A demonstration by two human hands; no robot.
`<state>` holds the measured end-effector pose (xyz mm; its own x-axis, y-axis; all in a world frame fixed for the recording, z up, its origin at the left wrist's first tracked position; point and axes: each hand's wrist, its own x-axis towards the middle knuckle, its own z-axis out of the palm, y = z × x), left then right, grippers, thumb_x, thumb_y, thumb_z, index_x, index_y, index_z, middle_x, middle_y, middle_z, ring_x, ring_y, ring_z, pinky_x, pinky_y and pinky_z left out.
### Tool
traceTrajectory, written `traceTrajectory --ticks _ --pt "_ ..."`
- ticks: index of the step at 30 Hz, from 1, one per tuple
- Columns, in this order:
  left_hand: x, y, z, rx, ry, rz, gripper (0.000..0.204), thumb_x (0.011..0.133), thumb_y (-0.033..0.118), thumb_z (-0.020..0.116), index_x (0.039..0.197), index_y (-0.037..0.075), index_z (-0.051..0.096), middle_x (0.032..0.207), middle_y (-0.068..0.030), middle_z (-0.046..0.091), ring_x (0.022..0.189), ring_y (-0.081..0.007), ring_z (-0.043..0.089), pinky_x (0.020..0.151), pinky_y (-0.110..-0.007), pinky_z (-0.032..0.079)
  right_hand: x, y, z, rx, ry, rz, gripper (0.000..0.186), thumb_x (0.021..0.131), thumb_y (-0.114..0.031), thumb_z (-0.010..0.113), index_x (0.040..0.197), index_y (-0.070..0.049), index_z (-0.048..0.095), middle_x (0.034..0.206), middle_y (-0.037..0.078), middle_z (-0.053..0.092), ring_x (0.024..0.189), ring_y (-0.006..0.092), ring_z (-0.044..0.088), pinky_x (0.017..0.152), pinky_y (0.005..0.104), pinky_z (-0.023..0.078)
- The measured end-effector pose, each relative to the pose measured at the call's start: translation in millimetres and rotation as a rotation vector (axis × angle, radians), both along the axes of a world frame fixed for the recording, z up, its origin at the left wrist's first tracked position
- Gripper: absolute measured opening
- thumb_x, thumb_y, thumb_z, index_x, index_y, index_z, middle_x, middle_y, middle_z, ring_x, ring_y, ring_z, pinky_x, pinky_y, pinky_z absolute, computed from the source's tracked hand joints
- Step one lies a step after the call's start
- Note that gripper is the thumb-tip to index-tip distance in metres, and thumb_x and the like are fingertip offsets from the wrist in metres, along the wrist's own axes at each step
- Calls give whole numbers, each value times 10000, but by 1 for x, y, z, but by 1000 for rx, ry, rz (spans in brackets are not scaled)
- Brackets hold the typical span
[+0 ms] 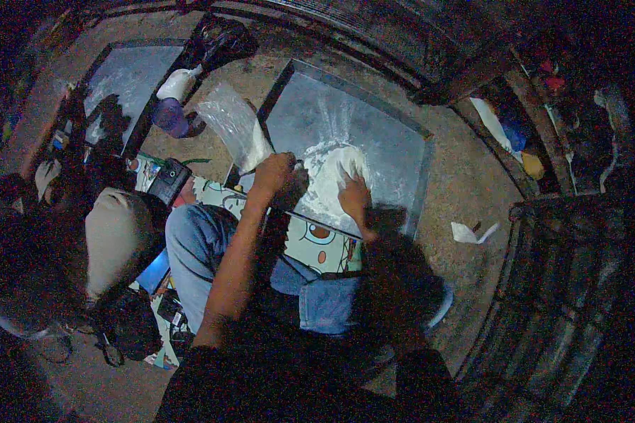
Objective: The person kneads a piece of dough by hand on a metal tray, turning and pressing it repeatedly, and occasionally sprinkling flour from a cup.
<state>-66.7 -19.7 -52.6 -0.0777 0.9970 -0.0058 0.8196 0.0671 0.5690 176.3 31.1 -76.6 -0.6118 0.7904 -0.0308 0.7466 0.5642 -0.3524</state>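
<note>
A large grey metal sheet (381,151) lies flat on the floor (466,183), dusted with white flour, and near its front edge sits a pale, soft lump of dough (328,187), rounded and uneven. The left hand (275,173) has its grip curled against the dough's left side, the right hand (354,197) presses down on its right side with fingers spread, and a clear plastic bag (236,130) of flour stands just left of the sheet.

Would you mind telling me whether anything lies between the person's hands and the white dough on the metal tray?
Nothing visible does: the left hand and right hand both rest directly on the dough on the tray.
</note>
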Motion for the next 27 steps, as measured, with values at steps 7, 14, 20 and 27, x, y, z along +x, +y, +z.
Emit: traceTrajectory --ticks 7,14,20,27 --pt "18 -2 -1 -51 -95 -27 316 757 339 634 871 46 617 772 -197 628 786 -372 620 700 -460 491 68 -3 -114 1668 -1846 154 400 726 -8 510 1122 -38 566 1076 168 564 908 343 571 835 421 465" --pt "32 -33 6 70 -102 233 349 783 341 588 906 15 573 769 -217 622 761 -386 616 684 -473 486 6 -42 -35 -48 -4 -26 555 705 -61 511 1257 -24 469 1153 192 479 1041 395 456 934 471 394" --pt "33 -32 -10 37 -51 174 330 800 317 573 931 15 553 770 -218 622 773 -383 619 693 -474 493 -31 -38 -24 -34 -56 33 730 717 -123 525 1386 21 270 1477 237 143 1358 438 114 1087 507 201" --pt "44 -31 -3 15 -23 99 320 773 301 612 902 9 577 788 -212 633 740 -381 628 688 -464 504 -32 21 -43 -150 33 -59 668 755 -147 488 1386 -34 302 1481 219 141 1366 380 152 1093 501 200"
